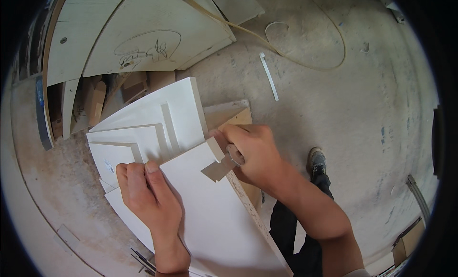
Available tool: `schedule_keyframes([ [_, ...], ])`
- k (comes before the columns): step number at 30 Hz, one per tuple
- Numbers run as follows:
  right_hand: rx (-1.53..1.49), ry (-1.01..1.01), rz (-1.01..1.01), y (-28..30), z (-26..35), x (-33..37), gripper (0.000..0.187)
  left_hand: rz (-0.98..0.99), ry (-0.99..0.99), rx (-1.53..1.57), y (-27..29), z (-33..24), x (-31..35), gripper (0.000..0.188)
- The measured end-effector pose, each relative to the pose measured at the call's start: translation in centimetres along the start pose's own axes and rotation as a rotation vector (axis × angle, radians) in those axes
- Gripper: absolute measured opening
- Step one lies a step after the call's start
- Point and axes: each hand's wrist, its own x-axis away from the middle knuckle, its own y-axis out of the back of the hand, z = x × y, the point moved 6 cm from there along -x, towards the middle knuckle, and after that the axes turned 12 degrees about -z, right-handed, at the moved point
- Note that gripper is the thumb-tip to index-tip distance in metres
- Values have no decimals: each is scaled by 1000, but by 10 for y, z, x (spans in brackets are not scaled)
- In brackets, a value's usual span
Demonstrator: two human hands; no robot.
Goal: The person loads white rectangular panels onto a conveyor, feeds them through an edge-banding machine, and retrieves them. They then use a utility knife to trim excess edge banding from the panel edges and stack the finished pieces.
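Note:
A white board (214,224) lies tilted in front of me, its right edge (252,208) showing raw chipboard. My left hand (152,200) is closed over the board's left edge near its far end, with the thumb on top. In my closed right hand (257,148) is a flat metal scraper (217,169). Its wide blade rests over the board's upper face near the far right corner, apparently touching it. The right fingers wrap around the handle and hide most of it.
Several white panels (183,105) lean together beyond the board, beside an open wooden box (242,118). A pale workbench (138,43) stands at the far left. On the floor are a hose (310,67) and a white strip (270,81). My shoe (317,160) is at the right.

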Motion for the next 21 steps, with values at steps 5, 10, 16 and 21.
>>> schedule_keyframes([
  [5,145,17,-19,1,0,1,25,2,4,14,0,1,1,18],
  [10,92,-113,-18,1,5,2,27,11,-15,19,1,1,1,17],
  [16,52,39,-131,1,8,-1,27,10,11,22,1,1,2,16],
  [21,140,-84,-65,-2,-4,-2,32,18,2,13,2,0,3,16],
])
